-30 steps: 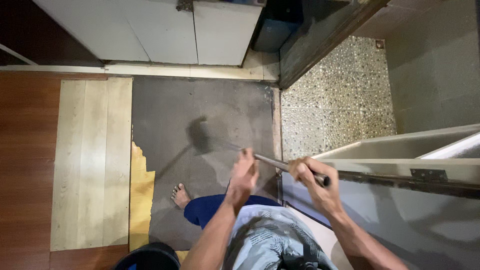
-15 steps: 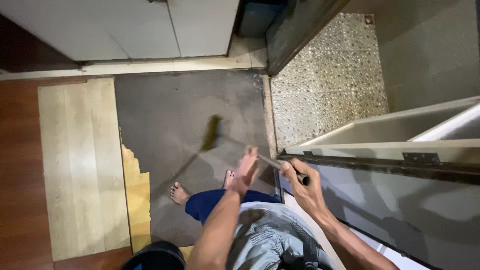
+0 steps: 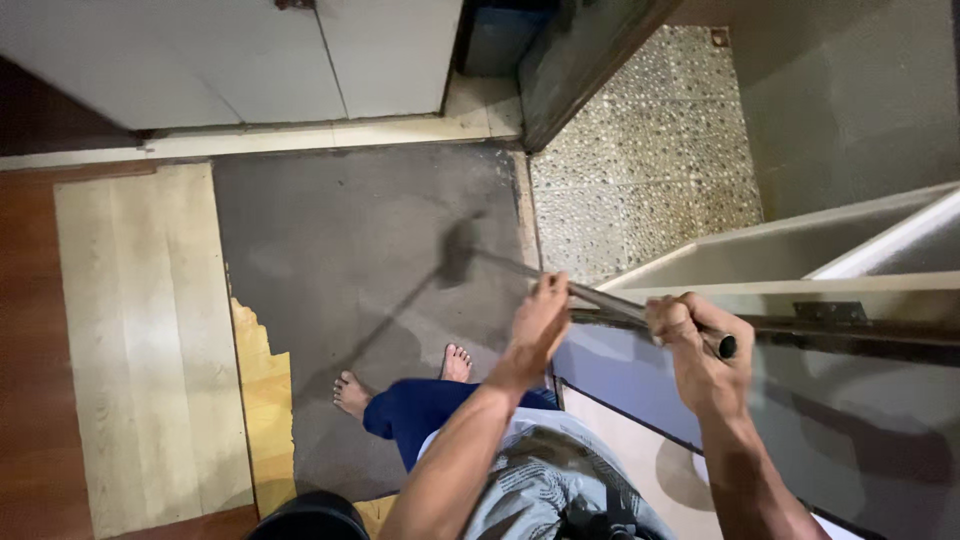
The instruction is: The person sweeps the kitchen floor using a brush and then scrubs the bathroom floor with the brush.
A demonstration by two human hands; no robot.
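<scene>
Two hands are closed on one long dark-handled tool (image 3: 600,298), w/ its blurred head (image 3: 458,250) low over the bare grey subfloor (image 3: 360,230). The right hand (image 3: 700,350) is wrapped round the handle's butt end; the left hand (image 3: 540,322) is gripped further down the shaft. The handle is crossed just over the top edge of a cabinet door (image 3: 860,335) at the right. Bare feet (image 3: 352,392) are planted on the subfloor, near the tool head's path. Judged risk: toes struck if the head slips or rebounds, esp. w/o shoes; the handle could be caught on the door edge. The jagged yellow underlay edge (image 3: 262,370) lies just beside the feet, so tripping seems possible.
</scene>
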